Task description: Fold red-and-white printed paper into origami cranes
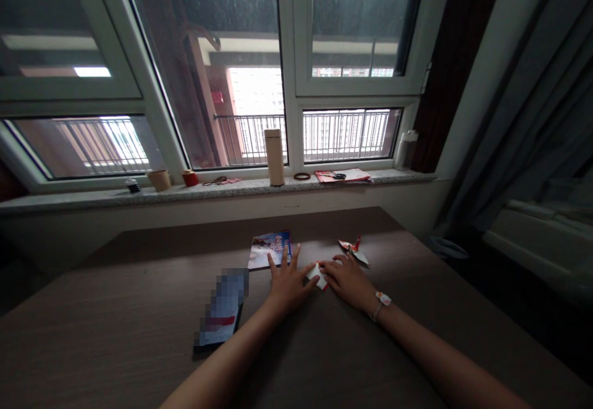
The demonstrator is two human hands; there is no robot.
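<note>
A small piece of folded paper (317, 277), white with red edges, lies on the table between my hands. My left hand (288, 284) rests with its fingers spread, the thumb and forefinger at the paper's left side. From the right, my right hand (349, 282) has its fingers bent and drawn together at the paper's upper right edge; my fingers cover part of it. Just beyond the right hand stands a folded paper crane (354, 249) in white and red. A printed picture sheet or booklet (264, 251) lies under the left fingertips' far side.
A phone-like dark slab (222, 310), its face blurred, lies left of my left forearm. On the windowsill (250, 188) stand a beige bottle (275, 159), a paper cup (159, 180), a red spool (189, 178), a clear bottle (406, 151) and papers with scissors (340, 176).
</note>
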